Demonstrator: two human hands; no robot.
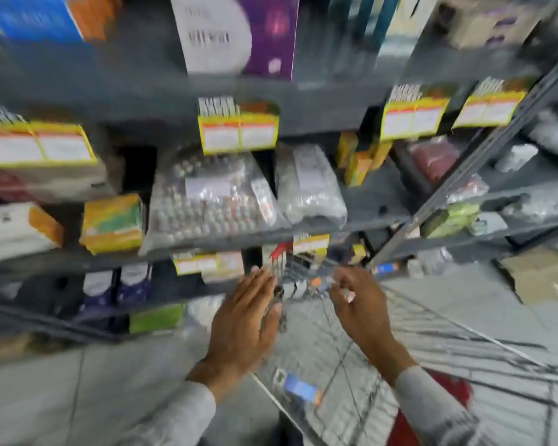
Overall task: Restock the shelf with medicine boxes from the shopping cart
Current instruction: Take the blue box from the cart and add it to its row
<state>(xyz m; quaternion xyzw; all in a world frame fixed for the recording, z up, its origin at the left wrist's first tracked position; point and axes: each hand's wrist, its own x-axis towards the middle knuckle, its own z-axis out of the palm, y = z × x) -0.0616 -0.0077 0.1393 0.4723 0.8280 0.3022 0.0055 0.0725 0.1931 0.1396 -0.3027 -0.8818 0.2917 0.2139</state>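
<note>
The frame is blurred by motion. My left hand is flat with fingers spread and holds nothing, above the left rim of the wire shopping cart. My right hand hovers over the cart with its fingers curled and apart, nothing in them. A white and blue medicine box lies in the near part of the cart. More small boxes lie at the cart's far end, between my hands. The grey metal shelf stands just beyond, stocked with boxes and bags.
A yellow and green box and clear bags of blister packs sit on the middle shelf. Yellow price tags hang from the shelf edges. A slanted grey upright divides the shelving. A cardboard box rests on the floor at right.
</note>
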